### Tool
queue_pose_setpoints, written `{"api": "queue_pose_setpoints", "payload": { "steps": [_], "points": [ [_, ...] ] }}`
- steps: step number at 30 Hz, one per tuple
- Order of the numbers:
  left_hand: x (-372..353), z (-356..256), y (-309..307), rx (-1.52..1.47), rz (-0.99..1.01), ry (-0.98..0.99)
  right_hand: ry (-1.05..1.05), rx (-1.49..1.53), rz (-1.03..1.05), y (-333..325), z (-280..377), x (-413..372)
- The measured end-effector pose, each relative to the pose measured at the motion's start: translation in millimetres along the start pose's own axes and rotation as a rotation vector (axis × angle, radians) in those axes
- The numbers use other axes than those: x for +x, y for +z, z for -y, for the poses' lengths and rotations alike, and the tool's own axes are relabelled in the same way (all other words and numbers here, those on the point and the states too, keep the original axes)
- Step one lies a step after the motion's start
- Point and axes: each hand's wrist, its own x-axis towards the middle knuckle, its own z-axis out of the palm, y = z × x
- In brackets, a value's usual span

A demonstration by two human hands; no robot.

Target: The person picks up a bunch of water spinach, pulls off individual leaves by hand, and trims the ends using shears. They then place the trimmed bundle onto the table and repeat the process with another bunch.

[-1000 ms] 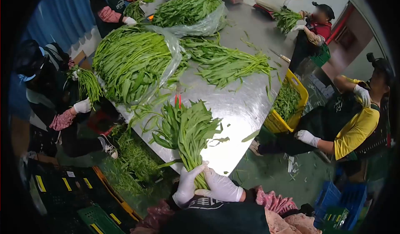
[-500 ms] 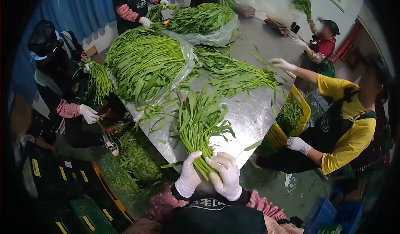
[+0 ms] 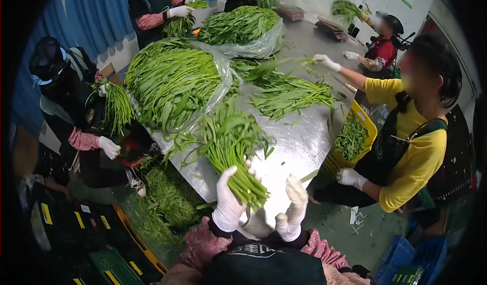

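Note:
My left hand [image 3: 229,201], in a white glove, is wrapped round the lower stems of a bunch of water spinach [image 3: 233,148]. The cut ends point toward me and to the right, while the leaves fan away over the near corner of the metal table [image 3: 297,150]. Just right of the stem ends, apart from them, my right hand [image 3: 292,209] is gloved too, with fingers raised and spread and nothing in it. Beyond the bunch lies a big heap of water spinach [image 3: 172,82] in a clear plastic bag [image 3: 223,74].
A loose pile of stems [image 3: 294,94] lies on the table's right half, near a yellow crate [image 3: 368,127]. A co-worker in yellow [image 3: 413,148] stands right; another person [image 3: 71,107] holds greens at left. Trimmings [image 3: 167,198] cover the floor, beside dark crates [image 3: 76,224].
My right hand has let go of the stems and moved down and right, opening. The bunch has tilted, its ends swinging right, still in my left hand. The yellow-clad co-worker now lifts a stem.

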Motion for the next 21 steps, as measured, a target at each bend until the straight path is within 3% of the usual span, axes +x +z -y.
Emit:
{"api": "queue_pose_setpoints", "payload": {
  "steps": [1,5,8,11,16,21],
  "points": [
    [2,2,3,0.017,0.004,0.022,-0.032,0.054,-0.096,4,0,2],
    [0,27,8,0.097,-0.078,0.08,-0.092,-0.047,0.1,27,6,23],
    [-6,31,9,0.169,-0.145,0.059,-0.049,-0.08,0.103,36,0,24],
    [-9,32,13,0.197,-0.172,0.088,-0.146,-0.119,0.029,38,-11,13],
    [-8,30,-2,0.14,-0.174,-0.036,-0.172,-0.113,0.207,29,-4,4],
    [-29,16,-1,0.434,-0.101,0.003,-0.153,-0.162,0.486,7,9,-11]
  ]
}}
